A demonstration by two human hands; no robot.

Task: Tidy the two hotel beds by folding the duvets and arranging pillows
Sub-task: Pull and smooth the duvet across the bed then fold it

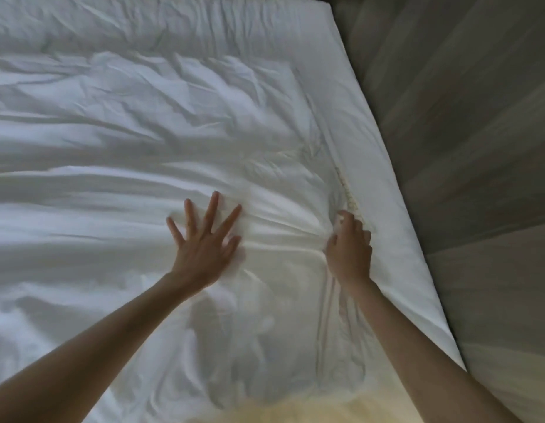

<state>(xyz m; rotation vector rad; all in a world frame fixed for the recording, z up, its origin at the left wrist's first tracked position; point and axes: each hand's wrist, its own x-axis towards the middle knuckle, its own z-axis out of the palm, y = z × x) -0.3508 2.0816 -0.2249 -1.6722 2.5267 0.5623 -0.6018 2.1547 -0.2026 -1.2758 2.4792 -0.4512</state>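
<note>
Head view: the white duvet (149, 141) lies rumpled over the bed, its right edge running from far left to near right beside the grey wood-look floor (466, 148). The left hand (204, 242) presses flat, fingers spread. The right hand (350, 251), curled, seemingly pinches bunched duvet fabric near that edge.

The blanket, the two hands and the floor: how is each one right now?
Duvet: spread out flat, crumpled, not folded yet.
Left hand: flat, fingers spread wide, pressing down on the duvet.
Right hand: fingers curled, gripping a bunch of duvet cloth near its edge.
Floor: wood-look boards, dim, beside the duvet.
</note>
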